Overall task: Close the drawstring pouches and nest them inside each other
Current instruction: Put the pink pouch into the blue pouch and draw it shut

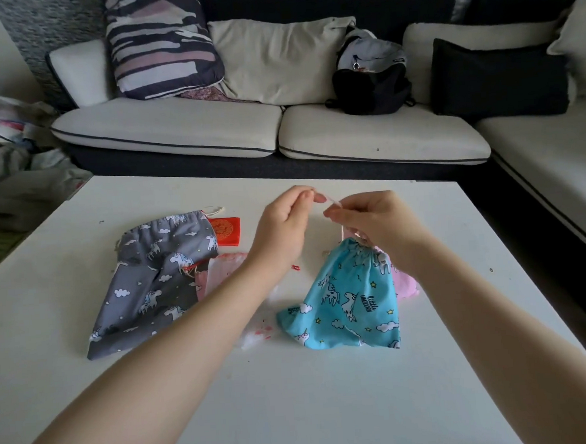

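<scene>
white table (295, 393) w/ sofa (210, 130) behind it. grey unicorn pouch (154, 281) lies flat at table's left, mouth partly gathered, red packet (227, 231) just past its top edge. blue unicorn pouch (351, 304) sits right of centre, neck cinched, over a pink pouch (405, 283) peeking out beside it. left hand (285, 229) & right hand (377, 223) raised above blue pouch's neck, each grip pinching the pale drawstring (335, 203) stretched btwn them
</scene>
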